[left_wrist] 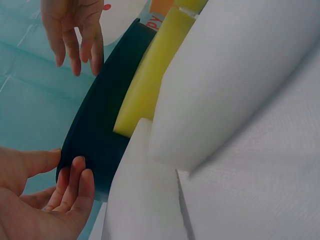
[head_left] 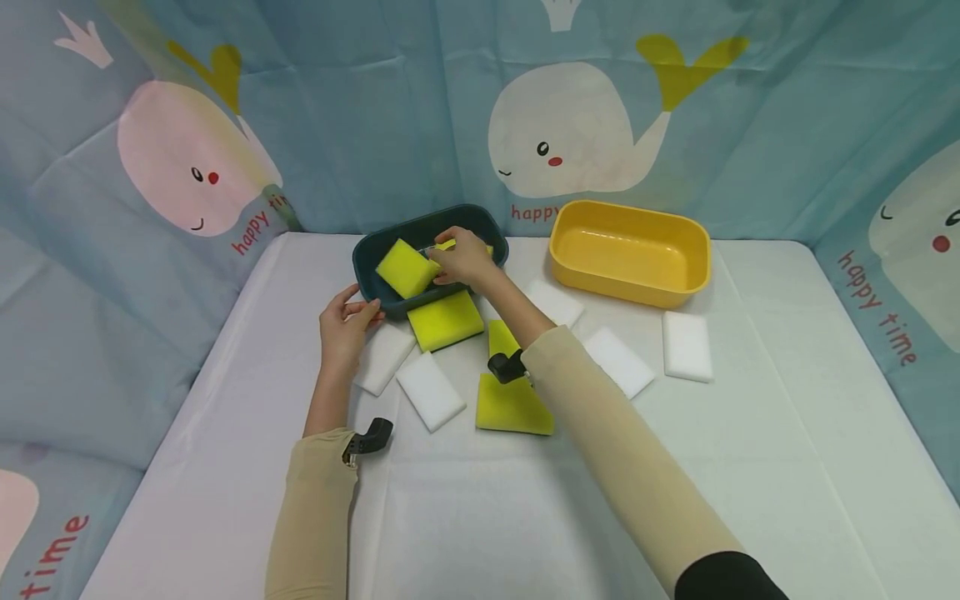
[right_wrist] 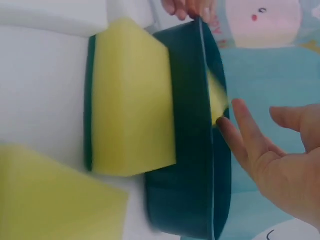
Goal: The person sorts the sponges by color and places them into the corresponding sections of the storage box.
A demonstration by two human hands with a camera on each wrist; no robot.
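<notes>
My left hand (head_left: 345, 329) grips the near-left end of a dark green basin (head_left: 367, 275); in the left wrist view its thumb is at the rim and its fingers lie against the outer wall. A yellow sponge (head_left: 405, 268) leans inside the basin, and more yellow sponge shows beside and behind my right hand (head_left: 465, 258). That hand is over the basin; in the right wrist view its fingers are spread apart with nothing between them, the fingertips near the sponge at the rim. Another yellow sponge (head_left: 446, 321) with a dark underside lies against the basin's front.
Two more yellow sponges (head_left: 513, 406) lie partly under the right forearm. Several white sponge blocks (head_left: 431, 390) are scattered on the white table. A yellow basin (head_left: 630, 287) stands at the back right, before a blue whale-print curtain (head_left: 420, 108).
</notes>
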